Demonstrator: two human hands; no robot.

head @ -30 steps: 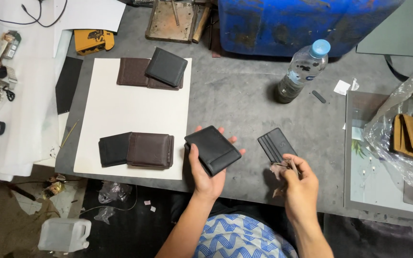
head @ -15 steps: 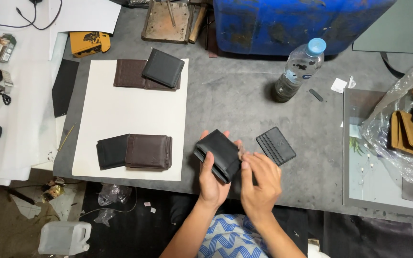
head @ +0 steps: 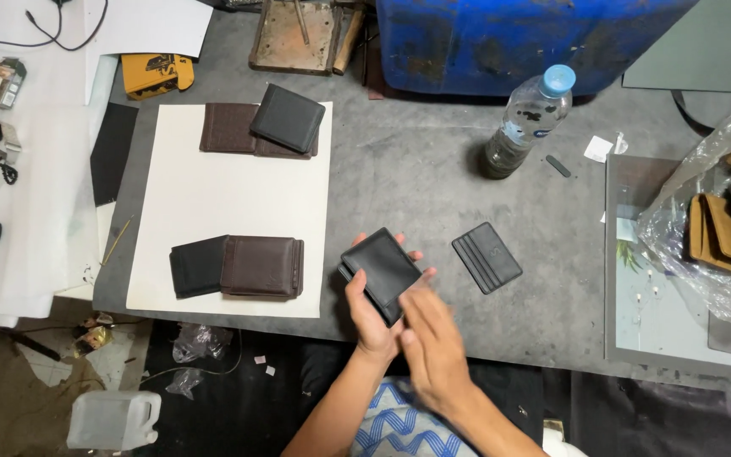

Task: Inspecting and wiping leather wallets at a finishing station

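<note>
I see my left hand [head: 367, 315] clamped on the black wallet [head: 381, 272] — long axis toward one o'clock. My right hand [head: 435, 349], fingers loose, sits at its five o'clock — touching, empty.

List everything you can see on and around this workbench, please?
wallet in hand: one, black, at the table's front edge
card holder: one, black, flat on the grey table, right of the hands
wallets on the sheet: two pairs, a black beside a brown near the front, a black lying on a brown at the back
sheet: one, cream, left half of the table
water bottle: one, clear with blue cap, standing at the back
plastic bag: one, clear, holding tan leather pieces, far right
jug: one, white, on the floor
left hand: holds the black wallet
right hand: blurred, at the wallet's near edge
</note>
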